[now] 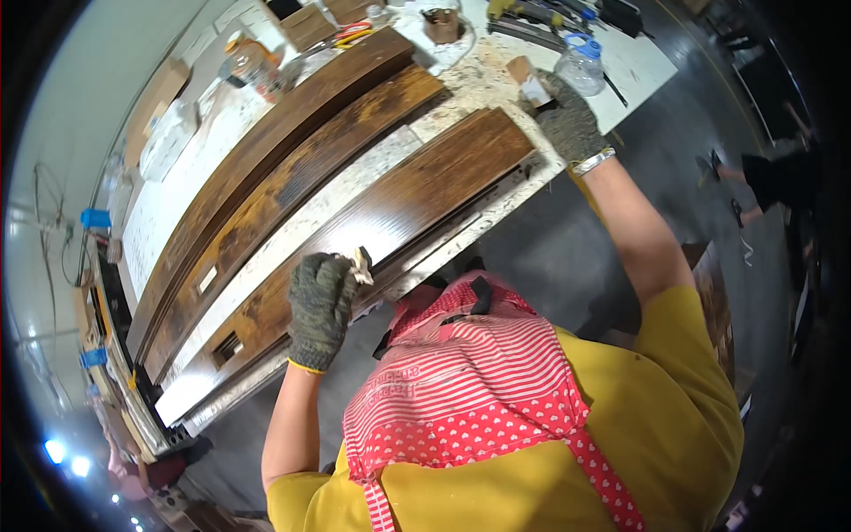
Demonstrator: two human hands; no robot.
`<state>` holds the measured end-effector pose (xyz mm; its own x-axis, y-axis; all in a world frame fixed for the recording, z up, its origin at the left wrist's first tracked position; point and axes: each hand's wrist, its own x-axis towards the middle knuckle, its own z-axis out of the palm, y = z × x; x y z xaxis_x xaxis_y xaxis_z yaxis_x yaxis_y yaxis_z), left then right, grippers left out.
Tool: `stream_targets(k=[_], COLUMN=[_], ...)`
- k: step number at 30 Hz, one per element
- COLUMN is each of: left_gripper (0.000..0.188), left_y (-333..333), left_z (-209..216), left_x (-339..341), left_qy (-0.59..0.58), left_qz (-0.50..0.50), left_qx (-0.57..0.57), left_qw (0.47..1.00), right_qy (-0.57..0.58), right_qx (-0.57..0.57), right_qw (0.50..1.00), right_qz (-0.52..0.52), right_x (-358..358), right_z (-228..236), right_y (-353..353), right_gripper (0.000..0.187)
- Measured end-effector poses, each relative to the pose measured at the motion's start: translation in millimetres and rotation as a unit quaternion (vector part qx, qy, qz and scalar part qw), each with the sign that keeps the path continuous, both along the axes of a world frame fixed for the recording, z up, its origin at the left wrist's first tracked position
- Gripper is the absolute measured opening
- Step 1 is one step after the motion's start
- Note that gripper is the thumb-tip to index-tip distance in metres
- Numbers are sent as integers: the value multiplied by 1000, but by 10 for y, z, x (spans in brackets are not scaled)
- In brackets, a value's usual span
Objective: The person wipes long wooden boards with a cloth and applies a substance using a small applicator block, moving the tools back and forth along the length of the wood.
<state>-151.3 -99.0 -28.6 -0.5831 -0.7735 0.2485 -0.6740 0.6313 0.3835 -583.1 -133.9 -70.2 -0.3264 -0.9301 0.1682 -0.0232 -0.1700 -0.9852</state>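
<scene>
My left hand (317,306), in a dark grey-green knit glove with a yellow cuff edge, is closed at the near edge of the closest brown wooden board (443,182). A small crumpled off-white wad (362,268) pokes out from its fingers, with a darker bit beside it. My right hand (572,120), gloved alike, reaches over the table's right end. Its fingers are closed around a small brown-and-white block (529,84). Farther back lie a mottled brown board (355,131) and a long dark brown board (292,115).
The paint-stained white table (638,66) holds a clear jug with a blue top (581,66), a bottle of orange-brown liquid (253,66), orange-handled pliers (353,34), a brown cup (441,27) and several tools (527,25). A person (771,182) is at the far right.
</scene>
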Motion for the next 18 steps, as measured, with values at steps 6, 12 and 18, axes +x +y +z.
stream_targets(k=[6, 12, 18], left_gripper=[27, 28, 31], left_y=[-252, -434, -1001], left_z=[-179, -150, 22], left_x=[-815, -2185, -2230], left_qy=[-4, -27, 304], left_qz=[-192, -305, -172], left_qx=[-14, -50, 404], left_qw=[981, 951, 845], right_qy=[-118, -420, -308], right_qx=[69, 37, -97], right_qw=[989, 904, 930], right_qz=[-50, -70, -173], right_x=[-6, -23, -357], right_z=[-471, -632, -337], right_y=[0, -127, 476], right_gripper=[34, 25, 27])
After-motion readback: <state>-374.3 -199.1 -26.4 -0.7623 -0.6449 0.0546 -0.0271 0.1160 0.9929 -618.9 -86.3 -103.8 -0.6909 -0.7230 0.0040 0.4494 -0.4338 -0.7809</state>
